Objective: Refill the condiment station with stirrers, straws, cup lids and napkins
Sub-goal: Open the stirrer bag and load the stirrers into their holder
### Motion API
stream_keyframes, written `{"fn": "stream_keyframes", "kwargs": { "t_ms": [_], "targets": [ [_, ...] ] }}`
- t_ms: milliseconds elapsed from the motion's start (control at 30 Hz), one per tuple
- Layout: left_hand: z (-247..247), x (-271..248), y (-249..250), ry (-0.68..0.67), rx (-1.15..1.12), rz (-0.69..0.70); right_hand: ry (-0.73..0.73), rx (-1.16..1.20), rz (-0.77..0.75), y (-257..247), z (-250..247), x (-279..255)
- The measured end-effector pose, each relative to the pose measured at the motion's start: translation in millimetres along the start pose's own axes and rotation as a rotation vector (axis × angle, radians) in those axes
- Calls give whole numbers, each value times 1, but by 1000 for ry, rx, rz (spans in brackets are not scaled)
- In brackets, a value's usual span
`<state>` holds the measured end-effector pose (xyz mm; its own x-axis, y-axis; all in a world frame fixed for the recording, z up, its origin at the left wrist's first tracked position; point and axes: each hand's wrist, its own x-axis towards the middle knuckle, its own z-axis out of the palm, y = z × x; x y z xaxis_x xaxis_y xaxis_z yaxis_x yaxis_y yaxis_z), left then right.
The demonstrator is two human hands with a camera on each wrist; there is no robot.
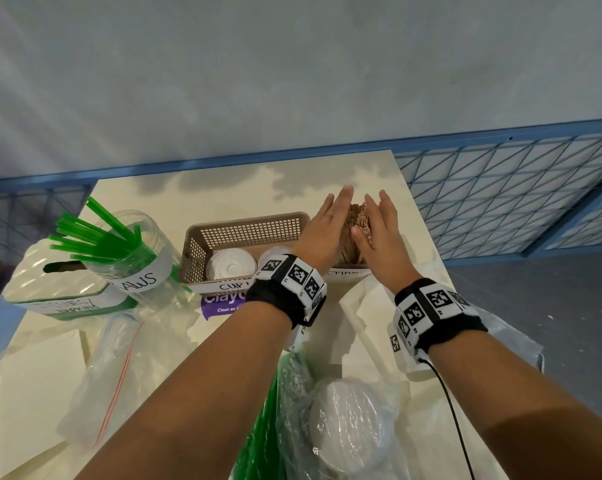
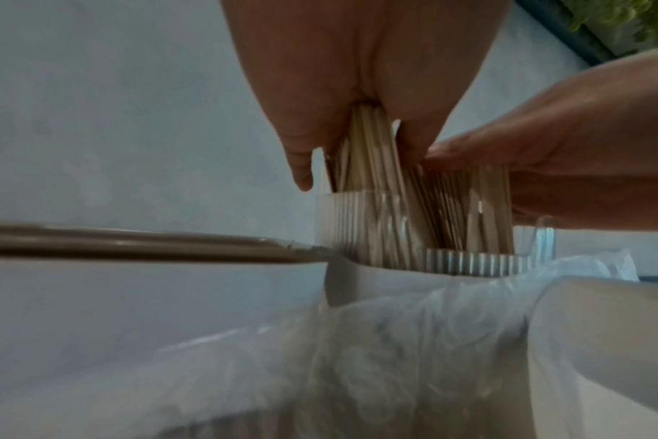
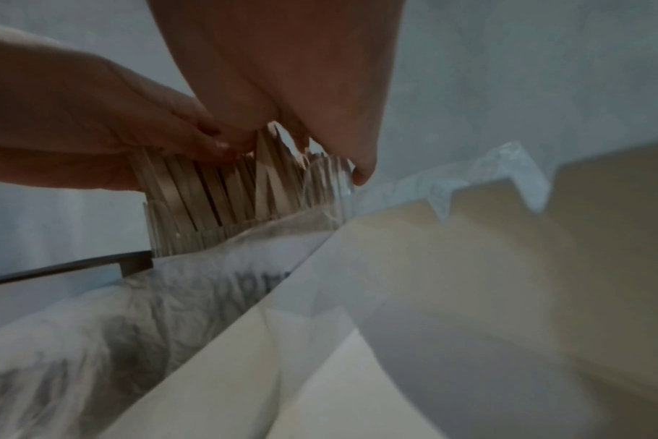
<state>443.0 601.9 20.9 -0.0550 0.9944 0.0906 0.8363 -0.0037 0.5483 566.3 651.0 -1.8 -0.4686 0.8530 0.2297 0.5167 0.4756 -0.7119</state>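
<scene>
I have both hands up at the far right of the desk [image 1: 223, 188], one on each side of the bundle of wooden stirrers [image 1: 356, 220]. My left hand [image 1: 325, 230] lies flat against the bundle's left side, its fingers [image 1: 341, 199] straight and pressed together, pointing away from me. My right hand [image 1: 379, 233] mirrors it on the right side, fingers straight and close together, the thumb lying against the sticks. Neither hand curls round the bundle; the 2 palms press it between them.

The stirrers stand upright in a clear ribbed holder [image 2: 425, 249], their top ends fanning above its rim. From the left wrist view my palm presses the upper ends of the sticks; the right wrist view shows the same holder [image 3: 245, 219] with the sticks leaning at slightly different angles inside it.

Just left of the holder sits a brown perforated basket [image 1: 244, 233] with white cup lids [image 1: 232, 266] in it. Further left, a clear jar [image 1: 136, 258] holds green straws [image 1: 95, 233], and beside it is a tissue box [image 1: 57, 282]. Near me lie crumpled plastic bags [image 1: 344, 427], 1 wrapping a stack of lids, a zip bag [image 1: 109, 372], and white napkins [image 1: 365, 317].
</scene>
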Motion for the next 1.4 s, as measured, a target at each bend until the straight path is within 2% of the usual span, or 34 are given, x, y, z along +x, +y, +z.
{"fn": "stream_keyframes", "kwargs": {
  "t_ms": [67,133,167,233,300,500,633,767,900,1000,1167,1400],
  "targets": [
    [-10,-4,-4,-8,-178,-81,6,24,43,2,-5,-1],
    [-24,-10,-16,-84,-322,-195,-63,-51,89,8,-10,0],
    [-30,-11,-23,-166,-276,-237,-110,-114,110,11,-13,0],
    [-33,-13,-32,-330,62,-249,-182,-210,130,16,-15,2],
    [-27,-9,-31,-375,319,-193,-178,-216,101,18,-13,4],
    [-2,-5,-19,-233,316,-155,-9,-300,-26,19,-2,1],
    [8,-3,-11,-216,132,-247,-3,-326,-63,25,0,1],
    [4,-2,5,-139,-38,-298,-35,-217,-30,20,-7,6],
    [-9,6,21,-25,-187,-348,30,-106,-10,7,-15,13],
    [-10,10,15,-15,-290,-402,8,-73,-9,4,-16,14],
    [-5,0,6,18,-447,-361,125,-120,-10,12,-7,5],
    [-4,-7,6,95,-350,-247,63,-146,-40,9,-3,-2]
  ]
}}
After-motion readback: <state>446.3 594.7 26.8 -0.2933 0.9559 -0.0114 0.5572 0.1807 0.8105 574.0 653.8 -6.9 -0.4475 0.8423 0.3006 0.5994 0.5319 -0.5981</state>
